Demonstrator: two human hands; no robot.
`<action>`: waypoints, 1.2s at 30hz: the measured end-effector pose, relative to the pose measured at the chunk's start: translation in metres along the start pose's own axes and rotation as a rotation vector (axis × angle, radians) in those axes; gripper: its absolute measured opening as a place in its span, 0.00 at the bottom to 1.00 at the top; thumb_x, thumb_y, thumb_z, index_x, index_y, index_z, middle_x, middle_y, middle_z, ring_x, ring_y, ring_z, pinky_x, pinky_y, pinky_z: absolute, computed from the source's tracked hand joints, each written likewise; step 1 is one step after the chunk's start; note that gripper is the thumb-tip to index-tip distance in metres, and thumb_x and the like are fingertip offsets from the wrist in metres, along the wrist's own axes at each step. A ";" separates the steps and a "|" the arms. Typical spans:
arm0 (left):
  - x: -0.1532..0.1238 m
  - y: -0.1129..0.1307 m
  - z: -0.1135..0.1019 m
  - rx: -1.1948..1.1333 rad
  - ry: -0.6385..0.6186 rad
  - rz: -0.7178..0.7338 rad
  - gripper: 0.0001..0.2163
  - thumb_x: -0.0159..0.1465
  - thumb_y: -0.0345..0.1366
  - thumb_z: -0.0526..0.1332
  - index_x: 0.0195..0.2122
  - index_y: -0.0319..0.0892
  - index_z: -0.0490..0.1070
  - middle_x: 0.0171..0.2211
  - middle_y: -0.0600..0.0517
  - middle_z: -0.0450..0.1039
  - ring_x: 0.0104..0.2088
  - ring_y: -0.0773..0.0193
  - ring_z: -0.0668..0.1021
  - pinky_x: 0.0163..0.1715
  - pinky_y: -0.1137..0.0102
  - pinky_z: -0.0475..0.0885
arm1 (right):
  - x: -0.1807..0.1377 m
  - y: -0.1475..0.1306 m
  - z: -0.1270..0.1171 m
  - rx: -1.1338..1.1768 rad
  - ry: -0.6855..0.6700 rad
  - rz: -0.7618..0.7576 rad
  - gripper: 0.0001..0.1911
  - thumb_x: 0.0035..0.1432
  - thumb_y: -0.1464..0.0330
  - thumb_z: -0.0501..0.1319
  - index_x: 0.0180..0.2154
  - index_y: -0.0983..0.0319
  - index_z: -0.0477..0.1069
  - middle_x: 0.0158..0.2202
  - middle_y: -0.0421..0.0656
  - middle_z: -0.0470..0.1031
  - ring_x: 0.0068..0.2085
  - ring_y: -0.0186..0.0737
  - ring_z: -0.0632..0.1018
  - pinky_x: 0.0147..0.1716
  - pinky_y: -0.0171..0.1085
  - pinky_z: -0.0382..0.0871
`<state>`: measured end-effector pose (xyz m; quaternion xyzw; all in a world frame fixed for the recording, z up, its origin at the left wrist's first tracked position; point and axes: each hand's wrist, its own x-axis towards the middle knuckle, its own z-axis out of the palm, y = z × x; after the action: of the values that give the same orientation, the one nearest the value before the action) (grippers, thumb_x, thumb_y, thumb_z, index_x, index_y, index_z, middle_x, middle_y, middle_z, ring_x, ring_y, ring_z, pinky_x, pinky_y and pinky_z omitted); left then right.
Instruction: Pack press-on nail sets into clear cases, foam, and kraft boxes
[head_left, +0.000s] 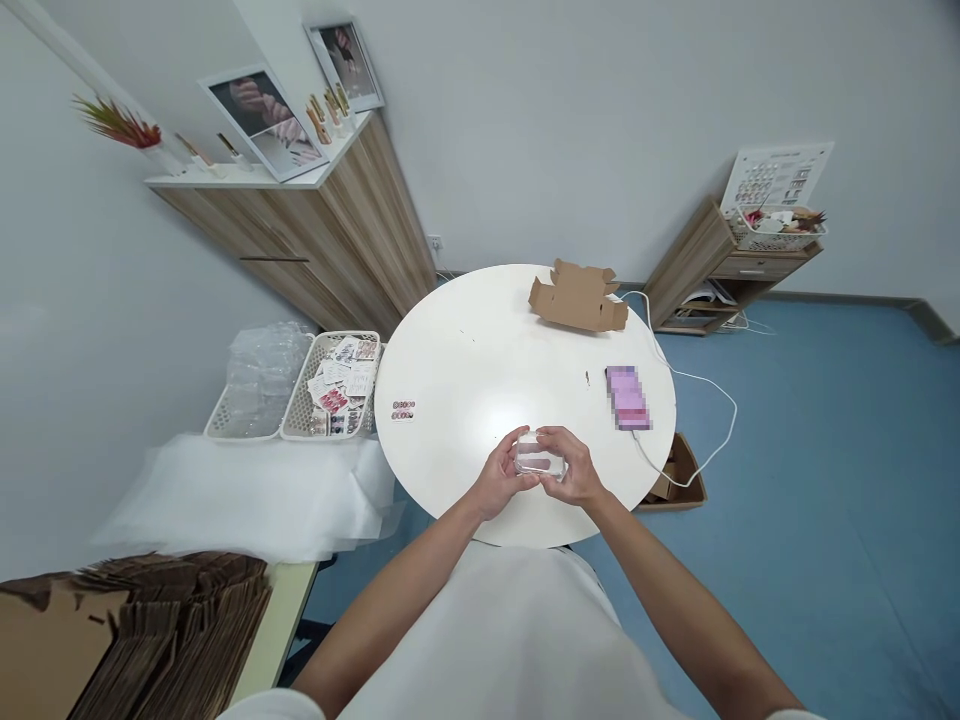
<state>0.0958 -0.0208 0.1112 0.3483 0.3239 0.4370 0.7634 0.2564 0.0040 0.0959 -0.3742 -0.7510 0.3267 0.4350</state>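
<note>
Between both hands, above the near edge of the round white table, is a small clear plastic box with rounded corners. Fingers of my left hand are closed on its left end. My right hand grips the right end, thumb below and fingers along the top. What lies inside the box is too small to make out. A small card with rows of round pink and dark pictures lies at the table's left. Toward the back sits an unfolded brown cardboard box.
A blurred purple phone-like object with a white cable lies on the table's right. White baskets hold cards and clear plastic at left, near white foam sheets and stacked flat cardboard. A cardboard box stands on the floor at right.
</note>
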 end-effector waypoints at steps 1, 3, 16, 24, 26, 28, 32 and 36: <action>0.001 0.001 -0.001 -0.005 0.000 -0.003 0.33 0.48 0.32 0.67 0.54 0.50 0.54 0.49 0.45 0.62 0.43 0.57 0.72 0.44 0.58 0.65 | 0.001 0.001 0.001 0.000 0.009 -0.004 0.23 0.41 0.64 0.59 0.43 0.58 0.62 0.43 0.48 0.66 0.43 0.45 0.70 0.35 0.44 0.69; 0.003 0.002 -0.002 -0.012 0.000 -0.008 0.33 0.48 0.32 0.66 0.54 0.50 0.54 0.50 0.45 0.62 0.44 0.57 0.72 0.45 0.59 0.64 | 0.003 0.003 0.004 -0.004 0.024 -0.009 0.22 0.42 0.62 0.59 0.43 0.58 0.62 0.42 0.48 0.66 0.43 0.46 0.69 0.36 0.45 0.69; -0.001 0.012 0.002 0.054 -0.002 -0.002 0.34 0.48 0.33 0.66 0.55 0.51 0.53 0.51 0.45 0.61 0.49 0.54 0.68 0.45 0.60 0.65 | 0.008 -0.012 -0.002 0.074 0.033 0.240 0.23 0.47 0.51 0.54 0.40 0.60 0.63 0.40 0.47 0.68 0.39 0.44 0.71 0.38 0.44 0.67; -0.004 0.017 -0.015 0.174 0.131 -0.126 0.28 0.51 0.36 0.63 0.53 0.48 0.56 0.45 0.44 0.66 0.43 0.57 0.73 0.42 0.60 0.66 | 0.028 -0.014 -0.020 0.257 -0.006 0.527 0.19 0.55 0.54 0.48 0.36 0.61 0.67 0.35 0.44 0.70 0.34 0.37 0.73 0.35 0.38 0.67; -0.007 0.012 -0.019 0.216 0.204 -0.148 0.22 0.52 0.37 0.62 0.49 0.45 0.62 0.44 0.45 0.65 0.40 0.60 0.74 0.40 0.63 0.68 | 0.027 -0.013 -0.019 0.240 -0.031 0.589 0.19 0.55 0.55 0.49 0.35 0.62 0.68 0.34 0.43 0.70 0.32 0.36 0.73 0.33 0.37 0.67; -0.011 0.007 -0.022 0.253 0.265 -0.159 0.19 0.52 0.37 0.62 0.46 0.44 0.66 0.42 0.47 0.65 0.37 0.63 0.75 0.38 0.66 0.69 | 0.026 -0.012 -0.018 0.233 -0.028 0.625 0.18 0.53 0.56 0.50 0.34 0.61 0.69 0.31 0.42 0.69 0.31 0.34 0.71 0.31 0.36 0.66; -0.019 0.002 -0.031 0.282 0.301 -0.147 0.18 0.52 0.36 0.62 0.44 0.43 0.67 0.34 0.51 0.65 0.33 0.67 0.75 0.35 0.68 0.70 | 0.023 -0.011 -0.018 0.304 0.060 0.676 0.14 0.50 0.60 0.54 0.37 0.61 0.67 0.24 0.38 0.65 0.25 0.31 0.68 0.29 0.36 0.65; -0.022 0.004 -0.038 0.273 0.304 -0.103 0.20 0.50 0.37 0.63 0.45 0.42 0.65 0.33 0.52 0.65 0.32 0.66 0.75 0.34 0.67 0.71 | 0.020 -0.008 -0.021 0.366 0.132 0.729 0.16 0.48 0.62 0.55 0.40 0.59 0.65 0.27 0.38 0.67 0.25 0.31 0.69 0.27 0.35 0.65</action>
<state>0.0548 -0.0296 0.0983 0.3615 0.5089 0.3968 0.6729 0.2659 0.0203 0.1187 -0.5523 -0.4695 0.5626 0.3975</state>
